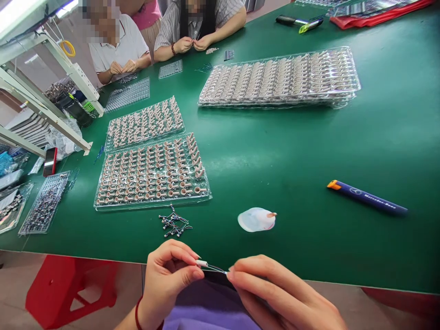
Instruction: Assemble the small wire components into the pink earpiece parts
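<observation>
Between finger and thumb, my left hand (175, 266) pinches a small white tubular piece (202, 263). Thin dark and light wires (217, 269) run out of its end toward my right hand (275, 284), whose fingertips pinch their far end. Both hands are close together at the table's front edge. Just beyond them lies a loose pile of small wired parts (173, 222). A whitish round patch (256, 220) with a small brownish piece on it lies past my right hand. Farther off, a clear tray (202, 200) holds rows of beige, pipe-shaped parts.
A second filled tray (112, 142) stands behind the first. Stacked trays (357, 87) are at the back right. A blue cutter-like tool (367, 198) lies on the right. The green table (309, 146) has a red phone (50, 161) and a metal frame at left. Two people work opposite.
</observation>
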